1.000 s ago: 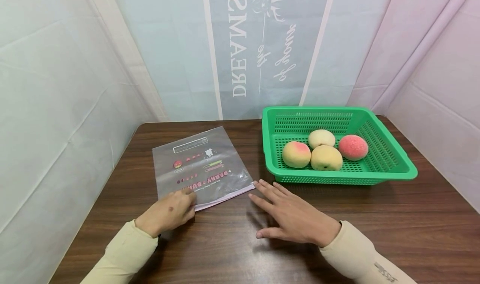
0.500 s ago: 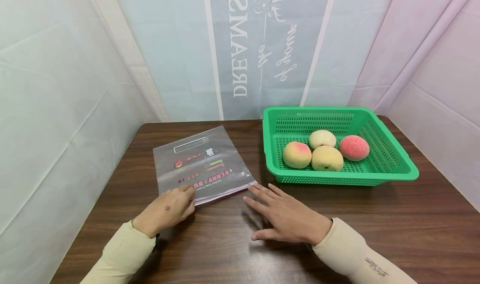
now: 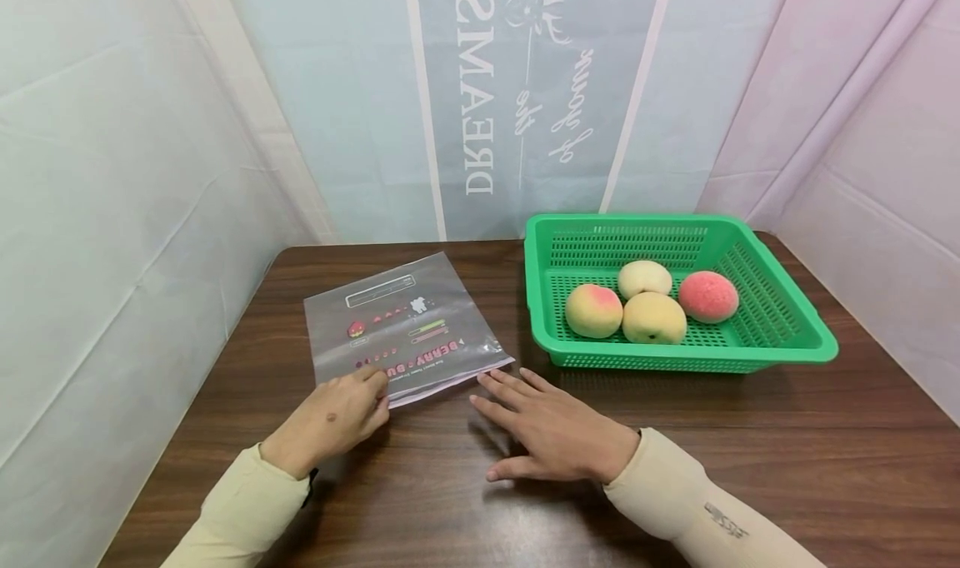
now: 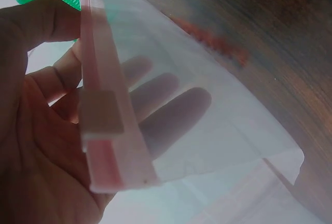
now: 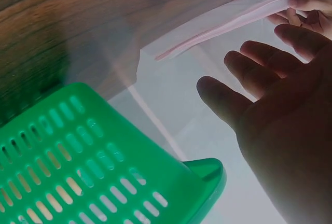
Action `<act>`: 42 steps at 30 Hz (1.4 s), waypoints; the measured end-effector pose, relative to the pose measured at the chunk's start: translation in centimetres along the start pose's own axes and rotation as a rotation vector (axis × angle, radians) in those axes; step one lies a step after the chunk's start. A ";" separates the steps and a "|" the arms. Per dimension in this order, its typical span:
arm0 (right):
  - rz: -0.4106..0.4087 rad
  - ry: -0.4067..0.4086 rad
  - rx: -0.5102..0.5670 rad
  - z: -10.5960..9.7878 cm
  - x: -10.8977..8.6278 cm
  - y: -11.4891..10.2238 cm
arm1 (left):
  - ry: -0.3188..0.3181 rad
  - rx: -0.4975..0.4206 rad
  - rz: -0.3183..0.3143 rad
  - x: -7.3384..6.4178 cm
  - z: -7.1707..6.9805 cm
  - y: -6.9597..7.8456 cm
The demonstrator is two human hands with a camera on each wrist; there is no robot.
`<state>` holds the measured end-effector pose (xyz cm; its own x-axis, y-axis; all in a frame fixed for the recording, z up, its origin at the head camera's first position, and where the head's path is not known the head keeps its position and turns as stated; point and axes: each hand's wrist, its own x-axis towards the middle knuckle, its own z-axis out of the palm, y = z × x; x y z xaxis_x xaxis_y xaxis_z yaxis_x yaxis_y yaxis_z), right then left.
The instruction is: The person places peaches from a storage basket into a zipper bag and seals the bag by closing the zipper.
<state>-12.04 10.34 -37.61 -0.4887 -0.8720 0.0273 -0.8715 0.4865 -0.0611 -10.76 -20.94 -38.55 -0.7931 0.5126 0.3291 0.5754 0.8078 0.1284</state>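
Observation:
A clear zip bag (image 3: 405, 326) with pink and white print lies on the table, its pink zip edge (image 3: 442, 387) towards me. My left hand (image 3: 333, 414) grips the left end of that edge. The left wrist view shows the zip's slider (image 4: 101, 112), with several fingers visible through the plastic. My right hand (image 3: 551, 426) is spread out, its fingertips by the zip edge near the bag's right corner. In the right wrist view its fingers (image 5: 223, 99) are straight and hold nothing; whether they touch the bag I cannot tell.
A green plastic basket (image 3: 678, 353) stands at the back right of the wooden table (image 3: 810, 460). Inside are several peach-like fruits, among them a yellow one (image 3: 654, 318) and a red one (image 3: 708, 296). Fabric walls (image 3: 360, 118) enclose the back and sides.
My right hand has slid left along the zip edge, away from the bag's right corner. The left hand has shifted slightly left and away from me, keeping its grip; the near edge moved slightly away.

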 end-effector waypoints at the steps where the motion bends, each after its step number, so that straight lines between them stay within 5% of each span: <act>1: -0.001 -0.004 -0.001 0.0 0.1 0.0 | 0.000 0.002 -0.004 0.0 0.0 0.0; 42: 0.016 -0.078 0.017 0.8 2.9 -0.4 | 0.030 0.016 0.014 0.5 0.0 -0.2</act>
<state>-13.07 7.58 -38.29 -0.4973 -0.8661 -0.0513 -0.8626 0.4999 -0.0781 -11.23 -20.84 -38.45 -0.7783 0.5153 0.3588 0.5832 0.8050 0.1087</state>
